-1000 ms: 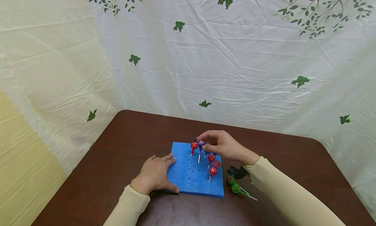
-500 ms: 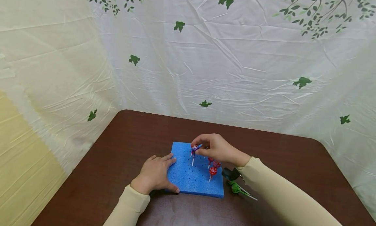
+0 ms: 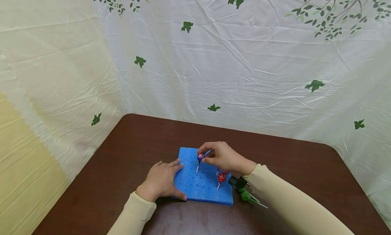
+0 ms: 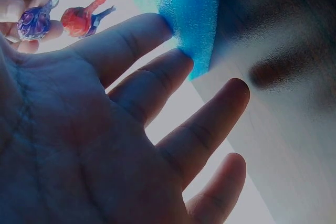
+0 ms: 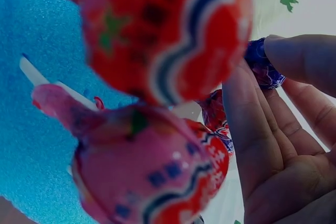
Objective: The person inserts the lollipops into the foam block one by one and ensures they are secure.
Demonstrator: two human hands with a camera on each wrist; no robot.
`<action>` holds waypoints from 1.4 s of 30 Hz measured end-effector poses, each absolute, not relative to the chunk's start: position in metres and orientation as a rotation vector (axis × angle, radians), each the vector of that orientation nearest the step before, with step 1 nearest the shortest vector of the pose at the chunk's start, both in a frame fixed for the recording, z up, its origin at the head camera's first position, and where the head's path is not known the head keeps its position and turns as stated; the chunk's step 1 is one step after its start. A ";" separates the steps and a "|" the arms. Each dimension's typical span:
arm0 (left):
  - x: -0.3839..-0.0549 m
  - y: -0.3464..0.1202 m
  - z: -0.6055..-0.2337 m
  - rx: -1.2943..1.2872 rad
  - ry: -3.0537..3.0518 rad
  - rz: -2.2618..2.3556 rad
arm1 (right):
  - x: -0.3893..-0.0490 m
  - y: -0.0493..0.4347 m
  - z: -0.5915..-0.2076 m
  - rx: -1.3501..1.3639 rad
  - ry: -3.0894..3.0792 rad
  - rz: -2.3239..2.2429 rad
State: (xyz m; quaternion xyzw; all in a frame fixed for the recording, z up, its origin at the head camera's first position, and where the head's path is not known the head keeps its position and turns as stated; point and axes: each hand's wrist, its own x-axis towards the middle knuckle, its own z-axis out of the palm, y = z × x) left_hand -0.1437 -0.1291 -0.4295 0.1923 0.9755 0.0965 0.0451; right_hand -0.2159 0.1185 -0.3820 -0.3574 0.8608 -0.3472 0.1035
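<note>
A blue foam board (image 3: 201, 193) with rows of small holes lies on the table. My left hand (image 3: 162, 180) rests at its left edge, fingers spread; two fingertips meet the board's side in the left wrist view. Over the back half of the board, my right hand (image 3: 227, 157) pinches a purple-wrapped lollipop (image 3: 200, 157) by its head, thumb against fingers. Its white stick points down, the lower end close over the foam. Red lollipop (image 3: 221, 177) and pink-and-red lollipop (image 5: 134, 166) stand in the board's right side, large before the right wrist camera. The right hand hides others behind it.
Green-wrapped lollipops (image 3: 245, 195) lie on the brown table (image 3: 146, 136) right of the board, under the right forearm. A black wrist camera (image 3: 237, 182) hangs below the right sleeve. White cloth (image 3: 159, 75) with a leaf print rises behind the table.
My right hand has moved left and slightly toward me with the purple lollipop, now over the spot where a red one showed. The left hand and board stay in place.
</note>
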 end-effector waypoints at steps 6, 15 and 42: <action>-0.144 -0.130 -0.430 0.589 2.980 0.298 | -0.214 0.116 -0.386 -1.040 2.579 -0.967; -0.142 -0.130 -0.428 0.589 2.974 0.310 | -0.214 0.114 -0.389 -1.019 2.595 -0.980; -0.143 -0.130 -0.432 0.604 2.990 0.296 | -0.213 0.114 -0.392 -1.099 2.616 -0.940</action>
